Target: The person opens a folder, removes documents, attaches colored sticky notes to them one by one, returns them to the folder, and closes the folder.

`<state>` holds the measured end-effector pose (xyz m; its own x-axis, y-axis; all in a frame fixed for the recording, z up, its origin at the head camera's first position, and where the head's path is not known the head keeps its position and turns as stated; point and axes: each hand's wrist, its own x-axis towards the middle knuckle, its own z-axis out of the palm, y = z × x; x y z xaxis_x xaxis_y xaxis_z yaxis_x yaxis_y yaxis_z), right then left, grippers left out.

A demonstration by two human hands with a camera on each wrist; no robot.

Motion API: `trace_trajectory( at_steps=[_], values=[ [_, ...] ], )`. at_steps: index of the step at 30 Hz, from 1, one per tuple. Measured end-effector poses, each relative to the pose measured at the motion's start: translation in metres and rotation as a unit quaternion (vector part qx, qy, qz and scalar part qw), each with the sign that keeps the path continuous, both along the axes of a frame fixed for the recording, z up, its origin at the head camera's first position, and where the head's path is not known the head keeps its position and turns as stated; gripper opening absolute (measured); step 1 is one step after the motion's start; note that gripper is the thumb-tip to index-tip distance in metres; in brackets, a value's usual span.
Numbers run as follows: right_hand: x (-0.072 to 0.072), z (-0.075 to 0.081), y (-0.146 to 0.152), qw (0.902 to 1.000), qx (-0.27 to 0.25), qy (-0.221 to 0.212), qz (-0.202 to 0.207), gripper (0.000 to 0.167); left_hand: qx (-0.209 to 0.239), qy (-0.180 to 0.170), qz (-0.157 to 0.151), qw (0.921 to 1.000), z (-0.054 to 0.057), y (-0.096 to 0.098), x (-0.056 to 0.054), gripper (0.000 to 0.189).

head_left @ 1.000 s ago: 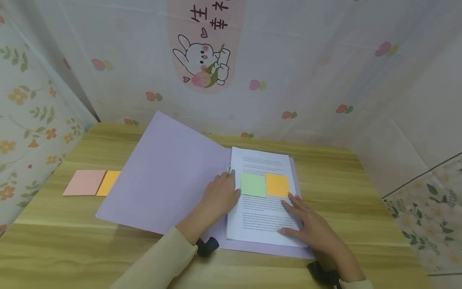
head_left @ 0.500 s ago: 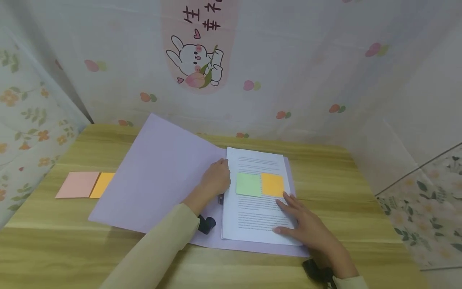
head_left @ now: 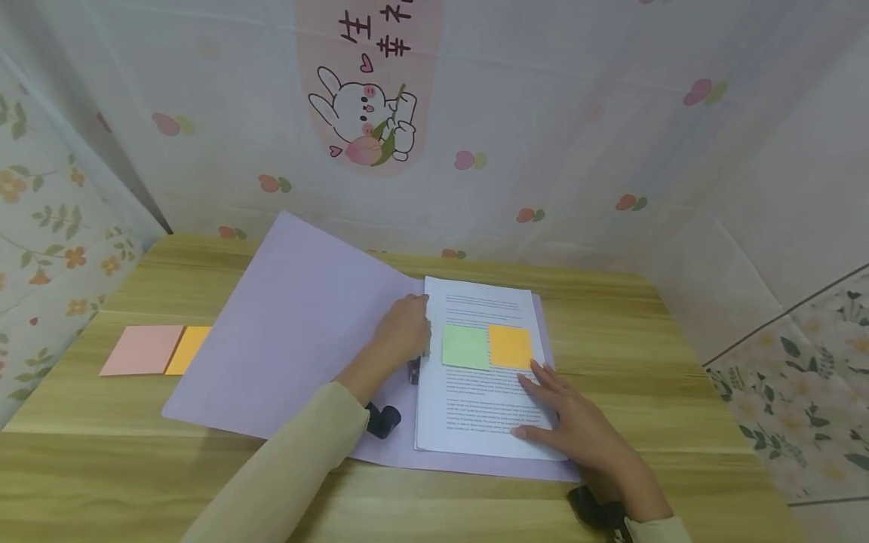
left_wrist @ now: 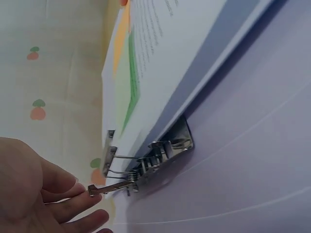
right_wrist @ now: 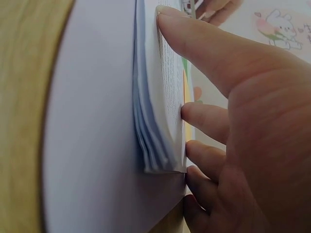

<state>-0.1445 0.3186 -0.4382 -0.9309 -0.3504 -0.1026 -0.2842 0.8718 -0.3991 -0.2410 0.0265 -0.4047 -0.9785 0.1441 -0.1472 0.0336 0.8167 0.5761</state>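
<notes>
A lavender folder [head_left: 292, 324] lies open, its left cover raised at a slant. On its right side is a stack of printed sheets [head_left: 482, 418], with a green sticky note [head_left: 465, 347] and an orange one [head_left: 511, 347] on top. My left hand [head_left: 400, 328] is at the sheets' left edge. In the left wrist view its thumb and fingers pinch the end of a metal lever [left_wrist: 112, 188] on the folder's spring clip [left_wrist: 177, 138]; the lever stands away from the sheets. My right hand [head_left: 587, 430] rests with spread fingers on the sheets' lower right.
Left of the folder, a pink sticky pad [head_left: 144, 350] lies beside an orange pad [head_left: 186, 350] partly hidden by the cover. The wood-grain table [head_left: 611, 317] is bounded behind by a printed curtain [head_left: 543, 136]. Black wrist straps [head_left: 384, 420] sit near the folder's lower edge.
My left hand has moved up along the sheets' left edge, and the lower part of the clip now shows beneath it. The right hand stays on the sheets. The view has shifted slightly.
</notes>
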Motion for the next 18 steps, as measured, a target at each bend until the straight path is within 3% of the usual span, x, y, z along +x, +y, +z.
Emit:
trace_trajectory(
  at_steps=[10, 14, 18],
  values=[
    [0.0, 0.001, 0.0, 1.0, 0.006, 0.001, -0.003, 0.085, -0.013, 0.061, 0.002, 0.9981, 0.021, -0.006, 0.031, 0.042],
    [0.0, 0.001, 0.0, 1.0, 0.006, 0.002, -0.003, 0.085, 0.015, 0.046, 0.008, 0.9988, 0.023, -0.008, 0.045, 0.038],
    [0.0, 0.001, 0.0, 1.0, 0.006, 0.004, 0.0, 0.085, 0.027, 0.034, 0.0, 0.9991, 0.018, -0.01, 0.059, 0.034]
  ],
)
